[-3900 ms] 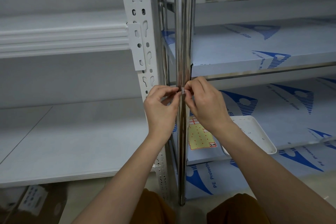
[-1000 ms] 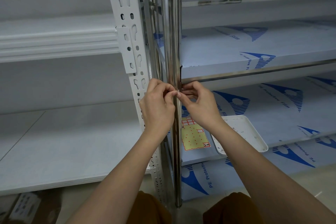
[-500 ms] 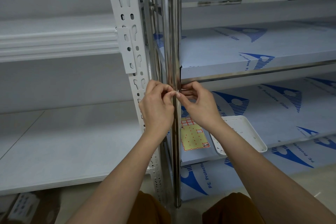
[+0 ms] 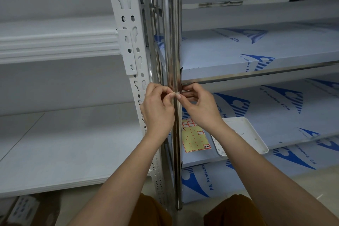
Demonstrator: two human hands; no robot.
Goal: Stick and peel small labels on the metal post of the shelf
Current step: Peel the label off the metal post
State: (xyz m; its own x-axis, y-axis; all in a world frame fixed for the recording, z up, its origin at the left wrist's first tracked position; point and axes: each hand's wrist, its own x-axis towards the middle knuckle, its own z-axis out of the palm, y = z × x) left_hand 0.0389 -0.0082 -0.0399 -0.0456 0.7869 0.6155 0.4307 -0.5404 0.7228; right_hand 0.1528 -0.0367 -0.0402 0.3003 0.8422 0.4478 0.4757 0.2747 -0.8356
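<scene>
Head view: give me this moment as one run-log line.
left hand: pinching label at steel post | right hand: fingertips on same label | label sheet: flat on shelf | tray: beside sheet

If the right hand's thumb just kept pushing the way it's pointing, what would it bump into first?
The right hand has its thumb aimed leftward, at the shiny metal post. It would meet the small label pinched there, then the left hand's fingertips at the same spot. Depth is hard to judge, but they look practically touching.
</scene>
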